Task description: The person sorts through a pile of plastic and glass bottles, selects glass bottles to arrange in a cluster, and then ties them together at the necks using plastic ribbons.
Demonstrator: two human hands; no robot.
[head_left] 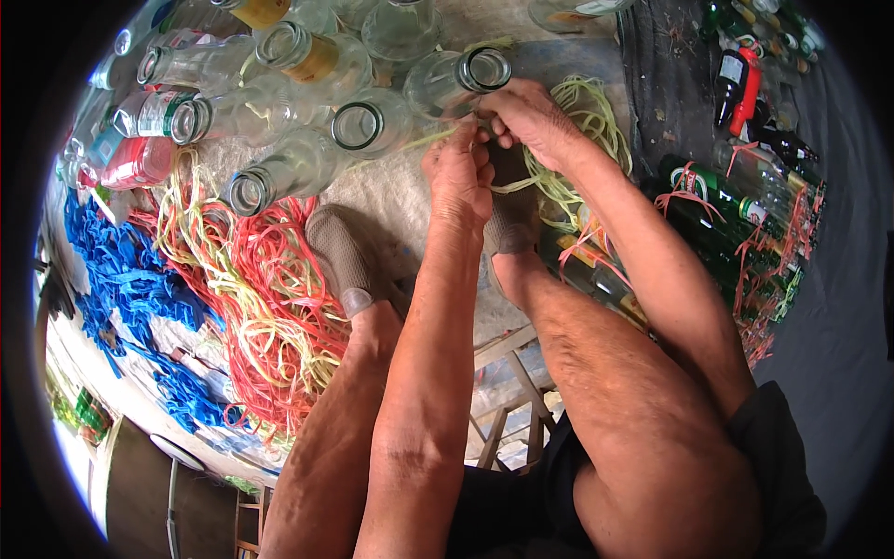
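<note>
My left hand [458, 172] is closed, thumb and fingers pinching a yellow-green plastic strip [430, 140]. The strip runs left from it toward the clear glass bottles. My right hand [533, 121] meets it fingertip to fingertip, its fingers curled in a pinch; the bit of strip between them is mostly hidden. Just above the hands lies a clear glass bottle [445, 84], its mouth beside my right knuckles. Another clear bottle [377, 123] lies to the left of my left hand. A loose coil of yellow-green strip [596, 116] hangs and lies beside my right wrist.
More clear bottles [289, 168] lie at the upper left. Below them are a heap of red and yellow strips [279, 307] and blue strips [140, 270]. Green bottles tied with red strips [717, 191] lie on dark cloth at right. My shoes [346, 247] flank the work; a wooden frame [512, 382] stands between my legs.
</note>
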